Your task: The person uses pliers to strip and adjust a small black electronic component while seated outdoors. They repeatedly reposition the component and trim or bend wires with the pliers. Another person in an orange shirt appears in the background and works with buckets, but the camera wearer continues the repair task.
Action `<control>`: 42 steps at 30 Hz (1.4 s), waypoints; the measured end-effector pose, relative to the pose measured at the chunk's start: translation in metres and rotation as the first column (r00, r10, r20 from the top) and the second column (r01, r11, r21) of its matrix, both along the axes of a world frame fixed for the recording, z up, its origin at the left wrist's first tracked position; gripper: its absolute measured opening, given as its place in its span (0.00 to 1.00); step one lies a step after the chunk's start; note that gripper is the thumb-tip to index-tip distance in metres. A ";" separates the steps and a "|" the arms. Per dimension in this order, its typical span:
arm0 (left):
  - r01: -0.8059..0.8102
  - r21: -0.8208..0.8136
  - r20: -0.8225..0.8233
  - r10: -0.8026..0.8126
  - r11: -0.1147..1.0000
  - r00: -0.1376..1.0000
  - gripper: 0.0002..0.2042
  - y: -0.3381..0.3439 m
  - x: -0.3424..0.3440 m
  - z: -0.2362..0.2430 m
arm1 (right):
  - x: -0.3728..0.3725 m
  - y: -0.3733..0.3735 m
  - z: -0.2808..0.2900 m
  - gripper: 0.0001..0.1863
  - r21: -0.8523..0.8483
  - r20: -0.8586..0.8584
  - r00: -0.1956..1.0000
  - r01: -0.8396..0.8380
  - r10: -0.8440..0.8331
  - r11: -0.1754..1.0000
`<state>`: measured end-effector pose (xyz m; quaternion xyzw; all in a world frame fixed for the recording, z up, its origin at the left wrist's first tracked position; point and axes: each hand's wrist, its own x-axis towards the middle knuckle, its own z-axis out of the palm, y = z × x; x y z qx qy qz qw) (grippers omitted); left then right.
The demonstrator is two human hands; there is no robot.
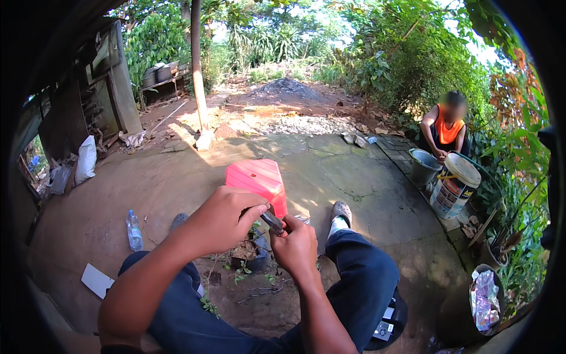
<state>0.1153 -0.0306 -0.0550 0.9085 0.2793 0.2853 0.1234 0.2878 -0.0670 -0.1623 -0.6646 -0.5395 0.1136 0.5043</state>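
Observation:
My left hand is closed, its thumb and fingers pinching the upper end of a short dark grey tool, perhaps of metal. Around the lower end of that tool are the closed fingers of my right hand. Its exact kind is not clear, as my fingers cover both ends. Just beyond my hands stands a red plastic stool. Below them, between my legs, sits a dark plant pot with soil and leafy trailing stems, partly hidden by my wrists.
A clear plastic bottle and a white flat piece lie on the left. At right, a person in an orange top crouches behind a grey bucket and a white pail. A bin with wrappers stands nearer.

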 end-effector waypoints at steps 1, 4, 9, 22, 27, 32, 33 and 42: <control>-0.006 0.009 -0.028 0.007 1.000 1.000 0.10 0.002 -0.002 0.000 | -0.001 0.002 -0.002 0.12 -0.006 -0.016 1.000 -0.018 0.018 1.000; -0.003 0.017 -0.004 0.003 1.000 1.000 0.13 0.005 -0.003 -0.002 | 0.000 0.005 -0.009 0.13 -0.069 -0.040 0.999 -0.035 0.032 0.997; -0.143 -0.040 -0.058 0.141 0.989 0.988 0.22 0.011 -0.014 0.014 | 0.011 0.032 -0.020 0.16 0.049 -0.347 0.936 -0.051 0.065 0.998; -0.200 0.280 0.265 0.124 0.939 0.956 0.16 0.010 -0.023 0.036 | 0.026 0.034 -0.012 0.18 0.075 -0.284 0.958 0.063 -0.040 0.995; -0.154 0.602 0.087 0.128 0.783 0.988 0.15 0.002 -0.011 0.028 | 0.016 0.021 0.000 0.17 0.118 -0.130 0.991 0.030 -0.014 0.993; -0.068 0.466 -0.068 0.112 0.882 0.991 0.09 -0.005 0.003 0.009 | 0.001 0.017 0.000 0.14 0.159 -0.127 0.991 -0.021 0.042 0.987; -0.086 0.393 -0.046 0.113 0.916 0.993 0.09 -0.005 0.002 0.008 | 0.000 0.016 -0.001 0.14 0.153 -0.135 0.990 -0.022 0.043 0.988; -0.030 0.134 0.043 0.025 0.991 0.999 0.07 0.000 -0.003 0.007 | 0.007 0.027 -0.023 0.18 0.361 0.129 0.980 -0.190 0.152 0.913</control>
